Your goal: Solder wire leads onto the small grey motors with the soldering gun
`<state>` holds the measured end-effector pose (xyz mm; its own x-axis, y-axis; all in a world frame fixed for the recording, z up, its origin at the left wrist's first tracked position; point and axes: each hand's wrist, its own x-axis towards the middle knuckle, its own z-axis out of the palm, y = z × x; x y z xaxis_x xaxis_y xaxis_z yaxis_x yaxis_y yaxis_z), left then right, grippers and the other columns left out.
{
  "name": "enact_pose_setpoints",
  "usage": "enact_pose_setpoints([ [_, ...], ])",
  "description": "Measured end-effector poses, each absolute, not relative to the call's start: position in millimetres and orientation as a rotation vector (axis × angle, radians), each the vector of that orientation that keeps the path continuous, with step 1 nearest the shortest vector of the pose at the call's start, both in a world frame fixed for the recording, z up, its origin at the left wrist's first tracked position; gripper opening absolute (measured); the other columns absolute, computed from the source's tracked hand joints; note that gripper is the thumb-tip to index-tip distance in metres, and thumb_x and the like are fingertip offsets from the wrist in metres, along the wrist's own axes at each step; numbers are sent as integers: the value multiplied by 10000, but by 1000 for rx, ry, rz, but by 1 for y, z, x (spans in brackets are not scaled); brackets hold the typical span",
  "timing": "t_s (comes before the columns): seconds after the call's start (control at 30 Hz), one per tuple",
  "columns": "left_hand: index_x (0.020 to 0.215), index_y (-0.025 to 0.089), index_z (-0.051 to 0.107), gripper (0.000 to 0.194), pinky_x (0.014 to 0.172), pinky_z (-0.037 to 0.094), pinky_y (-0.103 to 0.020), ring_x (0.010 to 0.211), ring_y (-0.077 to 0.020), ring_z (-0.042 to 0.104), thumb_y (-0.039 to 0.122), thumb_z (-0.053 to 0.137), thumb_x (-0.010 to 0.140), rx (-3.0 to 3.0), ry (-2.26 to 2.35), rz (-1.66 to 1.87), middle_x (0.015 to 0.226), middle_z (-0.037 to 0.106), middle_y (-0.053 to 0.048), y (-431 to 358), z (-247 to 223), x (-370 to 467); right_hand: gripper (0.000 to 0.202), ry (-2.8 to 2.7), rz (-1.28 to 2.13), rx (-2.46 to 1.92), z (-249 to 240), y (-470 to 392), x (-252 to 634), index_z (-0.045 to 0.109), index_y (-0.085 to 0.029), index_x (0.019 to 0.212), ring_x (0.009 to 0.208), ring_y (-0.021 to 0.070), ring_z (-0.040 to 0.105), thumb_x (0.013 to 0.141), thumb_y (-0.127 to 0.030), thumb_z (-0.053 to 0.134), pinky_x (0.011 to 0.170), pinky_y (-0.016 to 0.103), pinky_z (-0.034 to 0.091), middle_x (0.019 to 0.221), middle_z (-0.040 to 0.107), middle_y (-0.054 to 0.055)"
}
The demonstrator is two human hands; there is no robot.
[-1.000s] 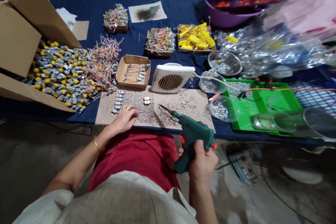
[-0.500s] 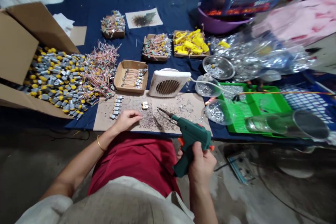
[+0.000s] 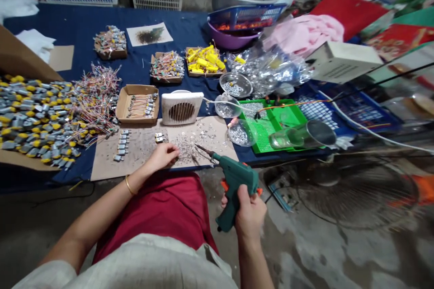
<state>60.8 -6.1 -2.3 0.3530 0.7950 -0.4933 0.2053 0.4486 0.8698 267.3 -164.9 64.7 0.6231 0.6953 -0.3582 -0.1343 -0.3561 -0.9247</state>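
My right hand (image 3: 250,212) is wrapped round the handle of a green soldering gun (image 3: 237,172) with orange parts. Its thin metal tip points left, over the front of a cardboard sheet (image 3: 106,166). Just left of the tip is my left hand (image 3: 162,157), thumb and fingers pressed together low over the sheet. Whatever they may pinch is too small to make out. Two small motors (image 3: 159,138) lie just beyond this hand. Farther left, several silver motors (image 3: 122,146) stand in a column. Dark specks and solder bits litter the sheet.
A white fan-like box (image 3: 182,109) stands behind the sheet. Wired motors lie in a cardboard tray (image 3: 118,110), beside a big heap of motors (image 3: 37,117). To the right are bowls of metal parts (image 3: 239,133), a green basket (image 3: 298,110) and a clear cylinder (image 3: 317,134).
The camera view has turned right, so the table things sit farther left in the picture. Relative to the sheet, both hands and the soldering gun have shifted right. Both grips look the same.
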Motion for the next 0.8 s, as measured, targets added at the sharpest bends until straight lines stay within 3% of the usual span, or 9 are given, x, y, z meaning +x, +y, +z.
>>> enact_pose_setpoints([
  [0.17,769,147,642,148,414,361,-169,418,-64,482,293,642,791,1254,1246,441,539,567,40,-4,-5,59,612,-541,917,-1791,65,-168,280,636,-134,626,365,162,546,644,-744,674,361,269,466,474,614,69],
  [0.37,768,138,650,159,457,383,-189,472,-83,523,295,674,758,1198,1064,295,608,649,-6,4,22,62,577,-954,688,-1949,78,-171,301,650,-166,560,419,181,580,742,-711,593,399,268,465,482,626,80],
  [0.57,742,145,634,91,448,355,-195,424,-90,490,233,619,760,1386,1137,222,505,571,35,7,7,82,566,-1203,598,-1976,79,-156,300,607,-197,520,458,175,575,809,-677,525,430,260,441,477,611,65],
  [0.8,787,134,678,180,518,384,-199,544,-106,542,303,631,744,1487,993,172,631,633,4,-3,7,84,550,-1230,533,-2022,85,-177,307,598,-199,511,436,171,586,844,-630,526,452,263,441,453,608,55],
])
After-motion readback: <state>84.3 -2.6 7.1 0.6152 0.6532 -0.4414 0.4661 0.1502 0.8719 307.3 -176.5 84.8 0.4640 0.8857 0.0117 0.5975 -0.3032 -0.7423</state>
